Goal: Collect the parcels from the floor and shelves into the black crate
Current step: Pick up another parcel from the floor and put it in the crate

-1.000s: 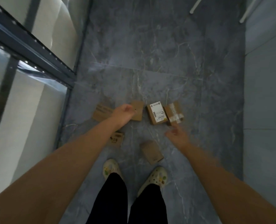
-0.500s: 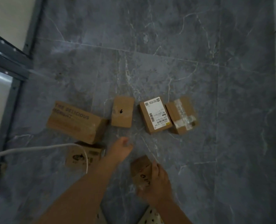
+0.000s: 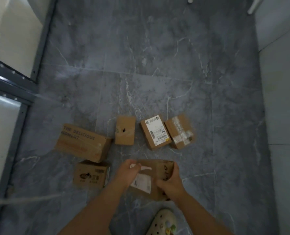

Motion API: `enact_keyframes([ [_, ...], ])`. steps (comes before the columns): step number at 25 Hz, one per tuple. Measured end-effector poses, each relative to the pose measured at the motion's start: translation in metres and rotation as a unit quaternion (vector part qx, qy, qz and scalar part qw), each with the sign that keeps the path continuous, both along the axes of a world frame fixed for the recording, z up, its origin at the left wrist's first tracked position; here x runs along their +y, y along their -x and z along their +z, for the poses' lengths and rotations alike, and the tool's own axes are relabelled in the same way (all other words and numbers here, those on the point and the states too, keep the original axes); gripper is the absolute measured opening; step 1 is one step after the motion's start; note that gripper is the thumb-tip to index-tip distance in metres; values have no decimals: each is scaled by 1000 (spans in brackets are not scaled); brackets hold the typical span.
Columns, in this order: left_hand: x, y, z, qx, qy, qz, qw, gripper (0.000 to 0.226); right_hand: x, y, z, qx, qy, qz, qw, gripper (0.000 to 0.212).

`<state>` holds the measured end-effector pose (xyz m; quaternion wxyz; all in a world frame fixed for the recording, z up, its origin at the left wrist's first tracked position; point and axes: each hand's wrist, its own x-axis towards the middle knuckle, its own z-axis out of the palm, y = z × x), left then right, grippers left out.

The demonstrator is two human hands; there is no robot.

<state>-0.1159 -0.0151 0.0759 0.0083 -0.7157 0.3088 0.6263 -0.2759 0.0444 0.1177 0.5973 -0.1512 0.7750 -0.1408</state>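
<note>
A brown cardboard parcel (image 3: 155,173) with a white label and black scribbles is held low over the floor by both hands. My left hand (image 3: 128,172) grips its left side and my right hand (image 3: 172,182) grips its right side. On the grey floor lie a large box printed "THE DELICIOUS MOMENT" (image 3: 83,143), a small plain box (image 3: 125,130), a box with a white shipping label (image 3: 155,132), a taped box (image 3: 179,131) and a printed box (image 3: 90,174). No black crate is in view.
A grey metal shelf frame (image 3: 13,85) with pale panels runs along the left. A white cable (image 3: 27,200) crosses the lower left floor. My pale clog (image 3: 164,223) stands at the bottom. A light wall (image 3: 283,99) borders the right.
My right hand lifted the small parcel off the floor and my left hand joined it on the left side. The view pulled back slightly.
</note>
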Motion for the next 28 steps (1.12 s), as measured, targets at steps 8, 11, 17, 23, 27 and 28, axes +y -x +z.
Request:
enact_keyframes([
  [8,-102,3,266,109,70,63,990,31,-70,46,254,-212,75,-214,951,69],
  [11,-121,5,375,189,69,94,975,26,-83,49,349,-260,123,-188,939,77],
  [17,-128,-12,568,354,118,113,921,33,-108,42,533,-266,222,-108,932,77],
  [23,-161,-58,762,412,291,108,857,29,-156,2,714,-283,388,-30,877,67],
  [27,-158,-122,863,407,424,71,806,25,-176,-53,803,-332,461,7,823,50],
  [28,-153,-139,880,396,446,59,800,25,-178,-71,819,-343,472,13,812,51],
])
